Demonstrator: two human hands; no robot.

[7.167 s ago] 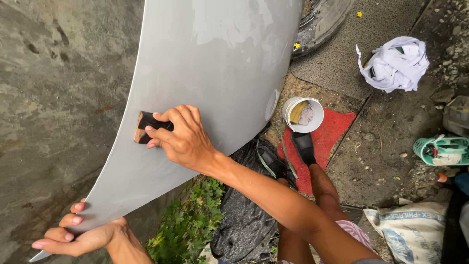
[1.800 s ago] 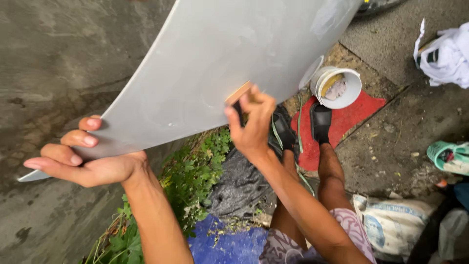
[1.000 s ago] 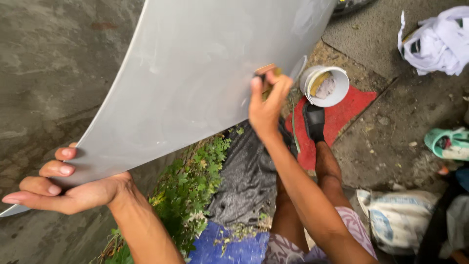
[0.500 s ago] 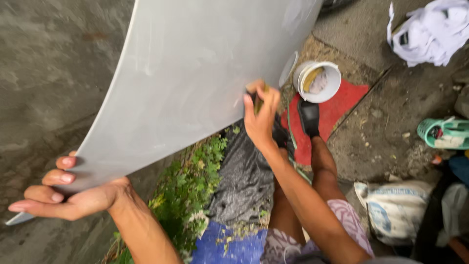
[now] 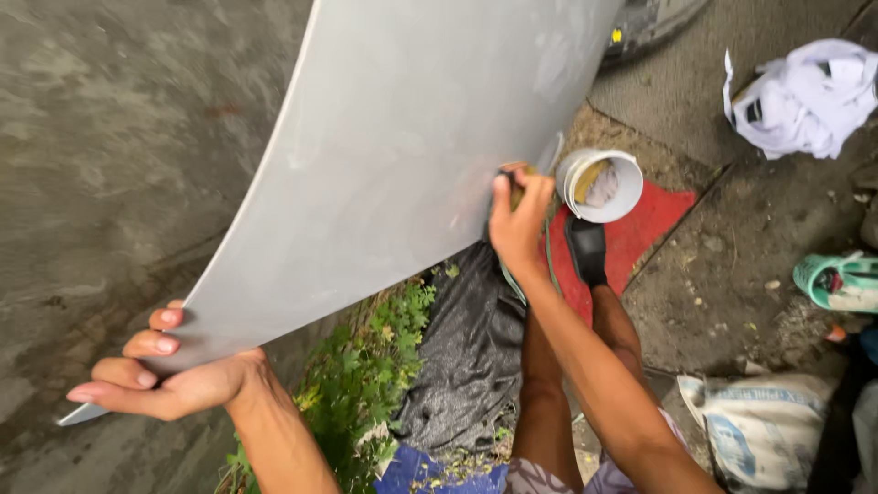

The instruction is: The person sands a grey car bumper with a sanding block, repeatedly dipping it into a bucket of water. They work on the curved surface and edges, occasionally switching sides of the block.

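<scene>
Hands of one person work on a large curved grey sheet-metal panel, which slopes from the upper right of the view down to the lower left, over a rough concrete surface. The left hand supports the low corner of the panel from beneath: the palm is turned up and open, and the fingertips curl over the panel's edge, so the hand cradles the panel and does not clamp it. The right hand is pressed on the lower right border of the panel. Its fingers are closed around a small dark block with a tan layer; only a little part of this block shows between the fingers, so its exact shape cannot be told.

Just beside the right hand, on a flat red mat, stands a white round plastic container with something yellowish and pale inside. The person's foot in a black sandal rests on the same mat. Under the panel lie a black plastic sheet and some green leafy weeds. A crumpled white cloth lies well apart at the upper right, a green sandal at the right edge, and a printed pale sack at the lower right.
</scene>
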